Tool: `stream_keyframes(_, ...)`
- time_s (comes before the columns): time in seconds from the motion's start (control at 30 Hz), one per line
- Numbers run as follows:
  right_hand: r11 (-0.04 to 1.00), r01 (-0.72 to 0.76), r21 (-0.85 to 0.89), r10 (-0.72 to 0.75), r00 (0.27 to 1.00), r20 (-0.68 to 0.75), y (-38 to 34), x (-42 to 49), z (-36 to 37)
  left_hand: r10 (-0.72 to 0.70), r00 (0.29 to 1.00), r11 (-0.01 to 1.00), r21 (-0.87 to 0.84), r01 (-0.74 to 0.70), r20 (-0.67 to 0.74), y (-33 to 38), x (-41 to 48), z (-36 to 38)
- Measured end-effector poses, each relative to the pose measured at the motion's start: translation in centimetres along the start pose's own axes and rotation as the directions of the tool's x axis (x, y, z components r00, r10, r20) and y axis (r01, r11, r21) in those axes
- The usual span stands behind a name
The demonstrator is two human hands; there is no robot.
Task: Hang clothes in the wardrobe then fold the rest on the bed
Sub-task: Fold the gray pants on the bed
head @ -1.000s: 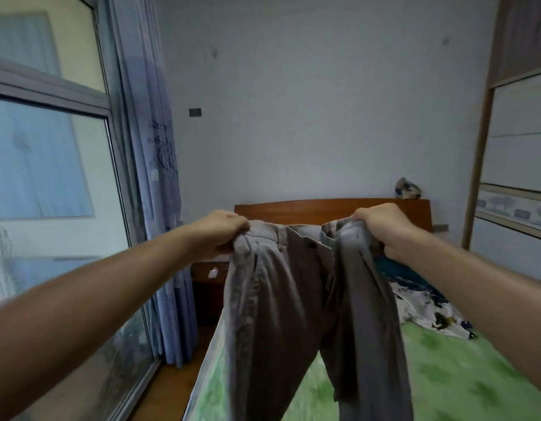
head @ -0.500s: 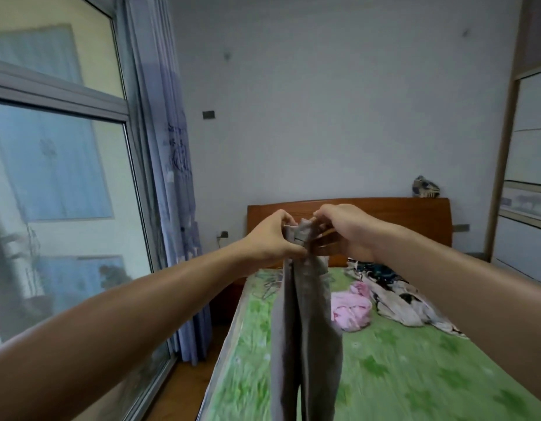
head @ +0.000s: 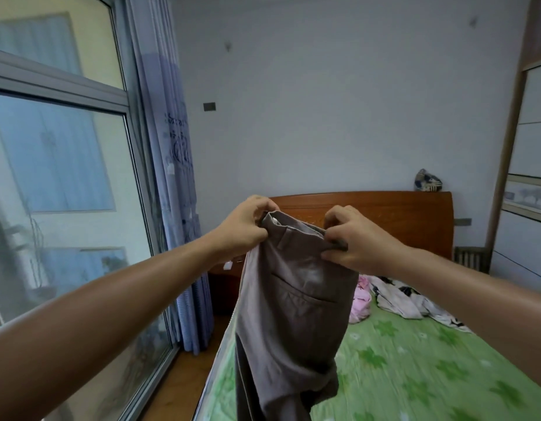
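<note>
Trousers, now doubled leg on leg, hang from your left grip and right grip, clamped on the waistband; folding on the bed seems next.

Left hand and right hand grip waistband of grey trousers, hanging above green bed.

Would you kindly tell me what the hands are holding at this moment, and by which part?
Both hands hold the grey-brown trousers by the waistband: the left hand grips its left end, the right hand pinches its right end.
</note>
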State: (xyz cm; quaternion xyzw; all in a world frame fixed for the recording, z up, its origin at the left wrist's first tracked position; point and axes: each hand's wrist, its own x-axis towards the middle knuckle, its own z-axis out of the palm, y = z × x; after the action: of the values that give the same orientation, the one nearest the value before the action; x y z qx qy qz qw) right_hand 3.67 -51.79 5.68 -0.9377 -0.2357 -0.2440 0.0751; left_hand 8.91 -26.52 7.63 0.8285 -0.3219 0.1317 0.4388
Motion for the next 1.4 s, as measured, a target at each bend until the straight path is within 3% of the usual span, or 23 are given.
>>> stream_keyframes(0.07,0.999,0.038,0.027,-0.036,0.997,-0.062,-0.7,-0.6,0.8,0.075,0.997,0.997,0.025,-0.076,0.017,0.3,-0.1,-0.1)
stream_keyframes(0.23,0.970,-0.013,0.244,-0.023,0.989,0.143,-2.4,-0.6,1.2,0.176,0.969,0.971,0.128,-0.200,0.174,1.2,-0.6,-0.2)
stream_keyframes(0.43,0.982,-0.142,0.128,0.067,0.883,0.465,-2.9,-0.6,2.3,0.260,0.875,0.853,0.328,-0.406,0.408,1.2,-0.3,-0.7)
stream_keyframes(0.5,0.986,-0.142,0.085,0.090,0.891,0.445,-2.9,-0.5,2.4,0.253,0.846,0.778,0.421,-0.466,0.470,0.9,-0.3,-0.9)
stream_keyframes(0.63,0.997,-0.004,-0.082,0.025,0.968,0.248,-2.5,-0.5,1.9,0.216,0.815,0.704,0.492,-0.511,0.538,0.3,-0.4,-1.9)
stream_keyframes(0.77,1.000,0.025,-0.014,-0.022,0.984,0.176,-2.4,-0.3,1.5,0.057,0.798,0.686,0.557,-0.467,0.600,0.4,-0.5,-2.6)
stream_keyframes(0.83,0.995,0.069,-0.078,-0.055,0.985,0.164,-2.5,-0.2,1.5,-0.040,0.782,0.659,0.604,-0.447,0.622,0.4,-0.7,-2.8)
stream_keyframes(0.93,0.968,0.165,-0.191,-0.124,0.970,0.208,-2.6,-0.3,1.5,-0.063,0.775,0.606,0.642,-0.470,0.628,0.0,-0.9,-2.9)
stream_keyframes(1.17,0.916,0.286,-0.283,-0.127,0.872,0.472,-2.6,-0.4,0.7,-0.030,0.811,0.427,0.741,-0.517,0.584,-1.1,-0.5,-4.2)
stream_keyframes(1.3,0.896,0.273,-0.350,-0.112,0.902,0.418,-2.4,-0.4,0.5,-0.074,0.808,0.498,0.724,-0.478,0.584,-1.7,-0.6,-4.7)
stream_keyframes(1.4,0.936,0.217,-0.276,-0.098,0.917,0.386,-2.1,-0.6,0.7,-0.019,0.845,0.563,0.704,-0.433,0.535,-2.3,-0.4,-5.5)
